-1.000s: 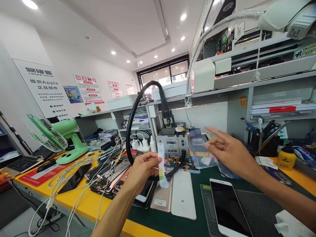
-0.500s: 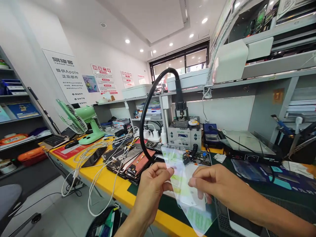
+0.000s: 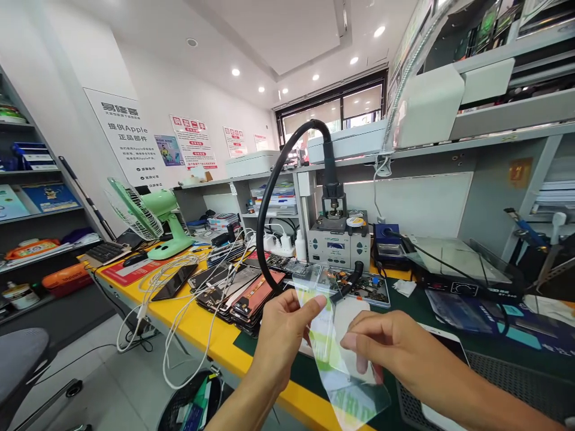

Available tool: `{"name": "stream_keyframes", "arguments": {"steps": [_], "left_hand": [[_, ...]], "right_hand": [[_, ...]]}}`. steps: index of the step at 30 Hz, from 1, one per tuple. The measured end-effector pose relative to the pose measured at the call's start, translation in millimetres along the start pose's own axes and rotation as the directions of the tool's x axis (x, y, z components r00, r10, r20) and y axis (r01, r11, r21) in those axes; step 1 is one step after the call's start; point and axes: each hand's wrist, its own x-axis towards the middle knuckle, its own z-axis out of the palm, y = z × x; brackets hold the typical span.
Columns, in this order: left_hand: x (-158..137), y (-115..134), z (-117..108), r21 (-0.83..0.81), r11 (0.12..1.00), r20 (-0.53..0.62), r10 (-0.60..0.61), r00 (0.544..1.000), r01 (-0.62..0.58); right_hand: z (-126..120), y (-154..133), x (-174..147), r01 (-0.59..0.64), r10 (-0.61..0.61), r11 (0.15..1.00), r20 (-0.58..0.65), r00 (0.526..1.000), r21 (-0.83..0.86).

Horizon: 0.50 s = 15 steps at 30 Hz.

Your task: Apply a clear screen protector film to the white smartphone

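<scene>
My left hand pinches the left edge of a clear plastic film between thumb and fingers. Green and yellow print shows on the film, which hangs tilted in front of me with its lower corner toward me. At its right edge, the thumb and fingers of my right hand are closed on the film, some fingertips behind it. Just beyond lies a white panel with rounded corners, partly covered by the film and my right hand. Whether it touches the film I cannot tell.
A perforated dark tray and a white-framed phone lie right, under my forearm. Stacked phone screens, tangled white cables and a black hose are left. A soldering station stands behind; a bin is below.
The view has shifted slightly, so the bench appears a little further right. The film has tilted a bit in my hands, and my left thumb reaches further over it. Both hands keep their hold.
</scene>
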Motion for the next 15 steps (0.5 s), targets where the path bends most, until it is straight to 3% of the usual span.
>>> {"name": "stream_keyframes", "arguments": {"steps": [15], "left_hand": [[0, -2, -1, -0.102, 0.992, 0.027, -0.069, 0.997, 0.072]], "right_hand": [[-11, 6, -17, -0.097, 0.099, 0.991, -0.014, 0.995, 0.096]]}}
